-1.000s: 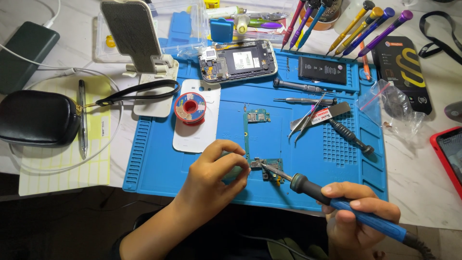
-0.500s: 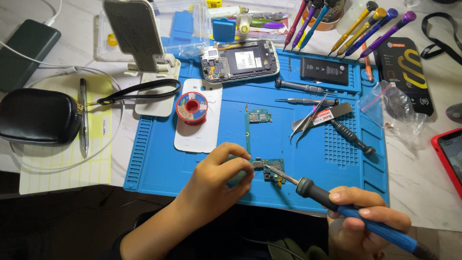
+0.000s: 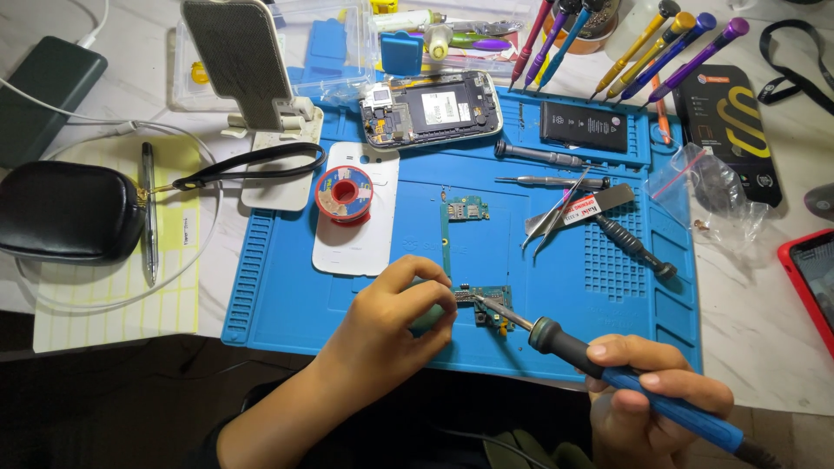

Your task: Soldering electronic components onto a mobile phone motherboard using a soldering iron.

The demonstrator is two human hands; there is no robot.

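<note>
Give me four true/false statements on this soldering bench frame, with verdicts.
1. The right hand holds a blue-handled soldering iron. True.
2. The iron's tip meets the small circuit board near the left hand. True.
3. The solder spool sits on the black pouch. False: it rests on the white phone back cover.
4. The opened phone lies at the blue mat's near edge. False: it lies at the far edge.

Electronics repair bench, small workshop or home setup: blue silicone repair mat (image 3: 287,295) lying on a white table, opened phone (image 3: 432,108), loose circuit boards (image 3: 486,304), precision screwdrivers (image 3: 643,39), tweezers (image 3: 556,213), solder spool (image 3: 344,193) and soldering iron (image 3: 608,369) sitting around.
</note>
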